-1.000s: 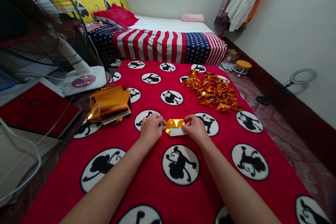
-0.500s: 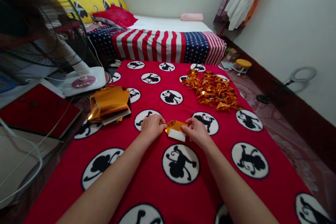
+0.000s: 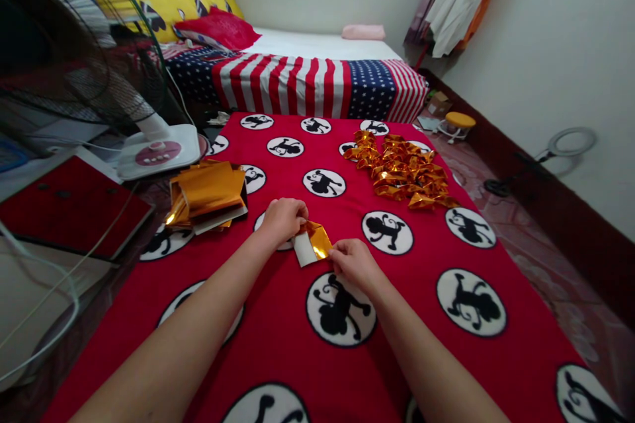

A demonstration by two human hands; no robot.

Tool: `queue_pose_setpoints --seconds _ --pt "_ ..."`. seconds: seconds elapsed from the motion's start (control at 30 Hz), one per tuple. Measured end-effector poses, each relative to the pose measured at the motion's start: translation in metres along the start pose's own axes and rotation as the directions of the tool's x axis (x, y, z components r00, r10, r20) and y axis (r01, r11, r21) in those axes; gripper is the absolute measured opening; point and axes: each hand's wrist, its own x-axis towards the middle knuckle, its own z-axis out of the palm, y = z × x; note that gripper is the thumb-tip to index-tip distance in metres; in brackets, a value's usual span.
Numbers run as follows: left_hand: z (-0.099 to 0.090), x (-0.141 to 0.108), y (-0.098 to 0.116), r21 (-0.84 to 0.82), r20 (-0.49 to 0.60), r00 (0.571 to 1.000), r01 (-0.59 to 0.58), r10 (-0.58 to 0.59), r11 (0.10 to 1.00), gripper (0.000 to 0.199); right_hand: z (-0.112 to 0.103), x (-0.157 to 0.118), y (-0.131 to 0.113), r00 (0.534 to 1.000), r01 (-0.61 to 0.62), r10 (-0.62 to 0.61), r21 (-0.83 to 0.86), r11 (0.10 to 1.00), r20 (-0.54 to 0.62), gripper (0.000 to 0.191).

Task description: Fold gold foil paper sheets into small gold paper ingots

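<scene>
A small folded piece of gold foil paper (image 3: 319, 241) with a white section lies between my hands over the red cloth. My left hand (image 3: 284, 219) pinches its upper left part, fingers closed. The fingertips of my right hand (image 3: 351, 260) are closed on its lower right corner. To the left is a stack of flat gold sheets (image 3: 211, 190), some with pale undersides showing. A pile of folded gold pieces (image 3: 407, 172) is spread at the back right of the cloth.
The red cloth (image 3: 397, 360) with monkey circles covers the table. A fan (image 3: 161, 151) stands at the left, beside a red panel (image 3: 74, 208). Behind is a bed with a striped cover (image 3: 288, 84). A yellow stool (image 3: 460, 120) stands on the floor at right.
The foil piece has turned and shifted left, its white section now at the left. My left hand has moved slightly up and left; my right hand has moved down and left.
</scene>
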Motion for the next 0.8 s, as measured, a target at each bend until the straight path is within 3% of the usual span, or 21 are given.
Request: queue_pose_setpoints --seconds 0.2,0.37,0.5,0.7,0.8 --pt "0.018 -0.004 -0.002 -0.123 -0.187 0.967 -0.197 0.173 0.973 0.019 0.001 -0.001 -0.002 0.999 -0.001 -0.001 -0.045 0.999 -0.054 0.027" --pt "0.029 -0.022 -0.003 -0.250 -0.193 0.930 -0.354 0.312 0.901 0.027 0.001 -0.002 -0.005 0.997 -0.028 0.020 -0.102 0.994 -0.076 0.029" --pt "0.034 -0.045 0.003 -0.305 -0.217 0.919 -0.385 0.330 0.871 0.024 0.002 -0.003 -0.004 0.996 0.003 -0.013 -0.115 0.993 -0.085 0.027" --pt "0.047 -0.068 0.002 -0.390 -0.278 0.915 -0.387 0.294 0.836 0.012 -0.008 -0.006 0.000 0.998 0.067 -0.070 -0.181 0.981 -0.007 0.003" --pt "0.050 -0.071 0.000 -0.404 -0.287 0.919 -0.374 0.272 0.835 0.010 -0.014 -0.008 0.002 0.965 0.205 -0.241 -0.271 0.941 -0.107 0.016"
